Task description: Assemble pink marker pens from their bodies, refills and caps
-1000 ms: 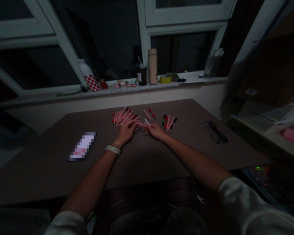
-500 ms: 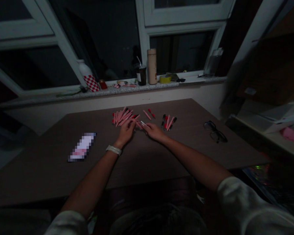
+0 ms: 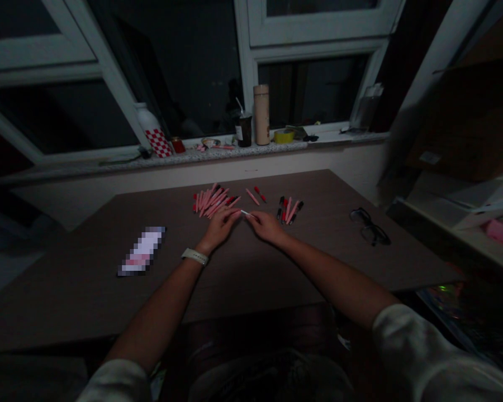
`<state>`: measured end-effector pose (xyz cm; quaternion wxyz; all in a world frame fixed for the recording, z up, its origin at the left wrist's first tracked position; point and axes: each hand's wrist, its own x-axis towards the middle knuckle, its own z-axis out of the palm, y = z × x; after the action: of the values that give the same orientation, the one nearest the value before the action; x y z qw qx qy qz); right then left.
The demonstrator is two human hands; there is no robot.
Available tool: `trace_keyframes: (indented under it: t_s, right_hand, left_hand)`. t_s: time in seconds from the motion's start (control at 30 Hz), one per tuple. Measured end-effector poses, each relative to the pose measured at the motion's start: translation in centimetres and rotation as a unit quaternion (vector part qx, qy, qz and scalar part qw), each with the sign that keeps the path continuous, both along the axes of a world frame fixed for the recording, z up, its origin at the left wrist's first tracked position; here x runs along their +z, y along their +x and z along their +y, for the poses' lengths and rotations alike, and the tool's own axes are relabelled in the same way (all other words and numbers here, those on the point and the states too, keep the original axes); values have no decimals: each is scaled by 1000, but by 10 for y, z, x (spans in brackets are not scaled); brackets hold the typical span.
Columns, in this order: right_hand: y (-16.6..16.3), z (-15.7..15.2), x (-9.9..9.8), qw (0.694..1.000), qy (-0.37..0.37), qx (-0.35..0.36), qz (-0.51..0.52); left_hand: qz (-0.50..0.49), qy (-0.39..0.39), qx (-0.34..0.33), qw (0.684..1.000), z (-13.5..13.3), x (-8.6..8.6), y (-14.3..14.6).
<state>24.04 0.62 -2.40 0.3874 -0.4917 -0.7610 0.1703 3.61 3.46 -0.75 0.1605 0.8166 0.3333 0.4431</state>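
Note:
Over the middle of the table, my right hand (image 3: 266, 226) is closed in a pinch on a slim pen (image 3: 245, 213), whose white section shows between my hands. My left hand (image 3: 221, 226) has its fingers pinched at the pen's other end, the fingertips covering that end. Just beyond my left hand lies a pile of pink pens (image 3: 212, 198), with a few red and black parts among them. A single pink pen (image 3: 252, 196) and a red pen (image 3: 260, 194) lie past my fingertips. Right of my right hand is a smaller group of pink, red and black pens (image 3: 291, 211).
A phone (image 3: 142, 251) lies on the table (image 3: 243, 279) at left, eyeglasses (image 3: 369, 226) at right. On the windowsill stand a checkered bottle (image 3: 157, 139), a small red jar (image 3: 178, 145), a dark cup with straw (image 3: 243, 131), a tan flask (image 3: 261, 114) and yellow tape (image 3: 284, 136).
My left hand has moved slightly right, bringing its fingertips and the pink piece seen in them up to the pen's white section. My right hand stays nearly in place.

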Motion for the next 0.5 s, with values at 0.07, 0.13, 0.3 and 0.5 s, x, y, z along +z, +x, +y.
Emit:
trace_keyframes:
  t_s: [0.07,0.13,0.3,0.5]
  right_hand:
    - [1,0,1,1000,8,2,-18]
    - [1,0,2,999,12,0,-31]
    - [1,-4,6,997,18,-7,-79]
    - [0,-8,10,985,31,22,-166]
  left_hand:
    - [4,2,2,1000,0,-1,0]
    - [4,4,9,1000,0,-2,0]
    - [5,14,30,999,2,-3,-3]
    - [90,32,-2,995,3,-4,-6]
